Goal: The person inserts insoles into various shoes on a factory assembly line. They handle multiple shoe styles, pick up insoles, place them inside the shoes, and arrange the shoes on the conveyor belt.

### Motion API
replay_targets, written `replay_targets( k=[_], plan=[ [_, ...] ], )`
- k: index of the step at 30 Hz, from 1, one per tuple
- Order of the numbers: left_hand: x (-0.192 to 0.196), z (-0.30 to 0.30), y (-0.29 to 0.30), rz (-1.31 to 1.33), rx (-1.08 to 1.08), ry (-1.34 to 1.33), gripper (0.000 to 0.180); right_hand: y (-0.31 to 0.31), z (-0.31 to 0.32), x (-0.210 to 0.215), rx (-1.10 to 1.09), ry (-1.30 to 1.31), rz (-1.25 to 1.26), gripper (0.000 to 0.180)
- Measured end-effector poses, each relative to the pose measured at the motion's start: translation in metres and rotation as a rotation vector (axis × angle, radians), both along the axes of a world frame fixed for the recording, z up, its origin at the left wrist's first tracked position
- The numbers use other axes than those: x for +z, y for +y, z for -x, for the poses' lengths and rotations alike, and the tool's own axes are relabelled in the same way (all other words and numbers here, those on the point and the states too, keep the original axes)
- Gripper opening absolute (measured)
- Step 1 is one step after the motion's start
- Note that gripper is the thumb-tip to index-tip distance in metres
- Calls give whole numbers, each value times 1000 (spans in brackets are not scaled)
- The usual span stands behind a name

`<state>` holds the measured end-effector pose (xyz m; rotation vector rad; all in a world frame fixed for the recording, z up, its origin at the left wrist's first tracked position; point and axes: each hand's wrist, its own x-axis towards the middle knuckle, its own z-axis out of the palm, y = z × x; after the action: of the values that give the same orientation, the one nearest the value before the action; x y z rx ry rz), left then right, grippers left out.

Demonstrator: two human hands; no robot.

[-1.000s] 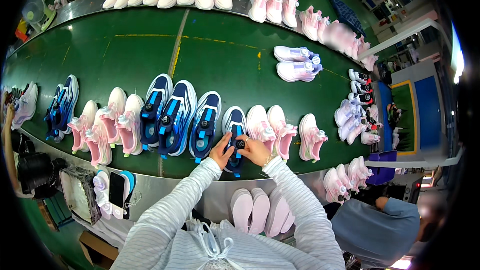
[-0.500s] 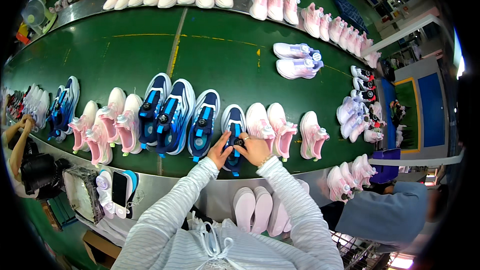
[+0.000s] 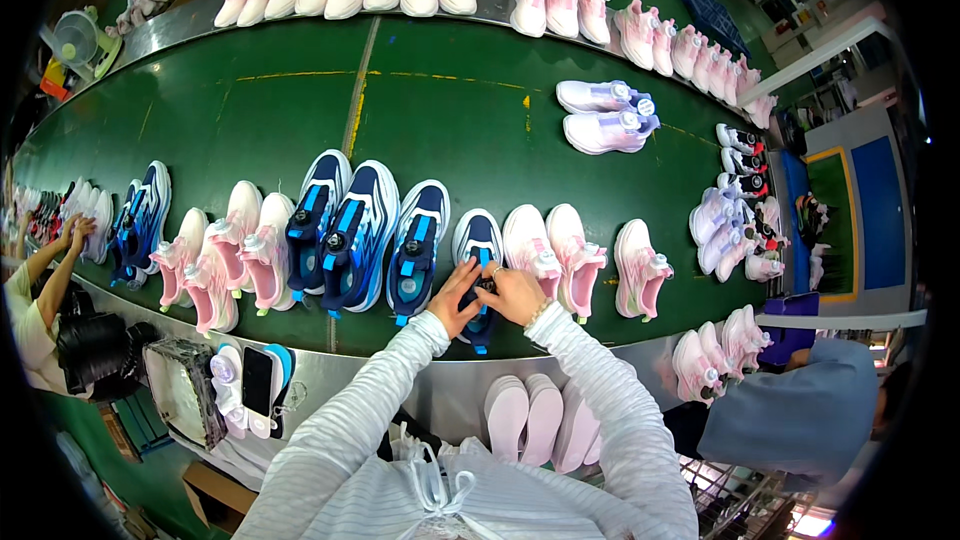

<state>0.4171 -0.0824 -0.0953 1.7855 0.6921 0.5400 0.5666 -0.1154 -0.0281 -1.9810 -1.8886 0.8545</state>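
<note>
Navy, light-blue and white, a chunky-soled shoe [image 3: 478, 230] stands close to the green surface's [image 3: 450, 100] near edge in the head view, toe toward the far edge, apparently so its round black dial [image 3: 488, 286] faces the person. The left hand [image 3: 455, 302] rests its fingers, close together, on its left side, seemingly steadying it; the right hand's [image 3: 517, 296] curl at the dial, whether clamped I cannot tell.

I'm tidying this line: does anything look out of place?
Mildly: the lavender pair sits apart from the rows on the green table, toes pointing left, while the blue shoes point away from the person. I see nothing spilled or plainly damaged.
</note>
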Motion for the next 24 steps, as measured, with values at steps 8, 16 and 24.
replay_targets(
  k=[8, 16, 24],
  plan=[
    [-1, 5, 3, 57, -43, 1, 55, -10, 2, 7, -188, 114, 74, 33],
    [-5, 3, 3, 87, -35, -32, 56, -22, 13, -22, -413, 282, -112, 26],
    [-8, 3, 3, 61, -41, -14, 56, -28, 20, -32, -487, 230, -197, 30]
  ],
)
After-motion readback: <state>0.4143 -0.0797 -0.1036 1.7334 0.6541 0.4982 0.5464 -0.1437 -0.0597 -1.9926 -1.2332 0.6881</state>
